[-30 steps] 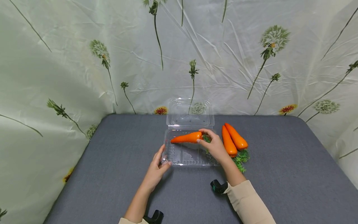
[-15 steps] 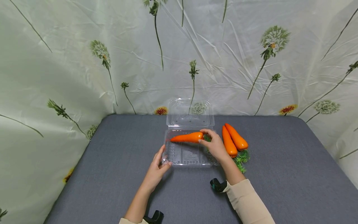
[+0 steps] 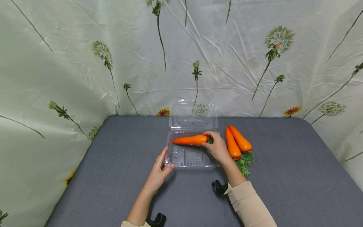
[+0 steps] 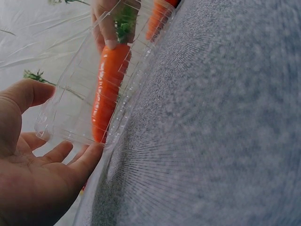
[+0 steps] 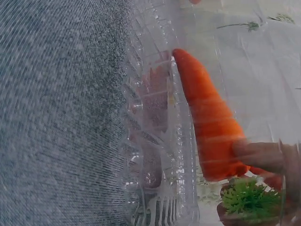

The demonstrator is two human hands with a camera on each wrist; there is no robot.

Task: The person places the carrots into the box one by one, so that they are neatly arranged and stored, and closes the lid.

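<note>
A clear plastic clamshell container [image 3: 194, 157] lies on the grey table, its lid [image 3: 193, 114] raised at the back. My right hand [image 3: 217, 147] pinches an orange carrot [image 3: 190, 140] by its thick, leafy end. The carrot lies crosswise along the back of the container's base, tip to the left. In the right wrist view its green top [image 5: 251, 200] shows beside the fingers. My left hand [image 3: 158, 171] holds the container's near left corner, thumb at the front and fingers along the left side. The left wrist view shows those fingertips [image 4: 94, 150] against the clear wall.
Two more carrots [image 3: 237, 143] lie side by side right of the container, their green leaves [image 3: 244, 162] toward me, close to my right forearm. A pale curtain [image 3: 227, 78] printed with dandelions hangs behind the table's [image 3: 124, 142] back edge and along its left side.
My right hand has shifted slightly right and down, the carrot's thick end moving with it. The left hand and container have stayed in place.
</note>
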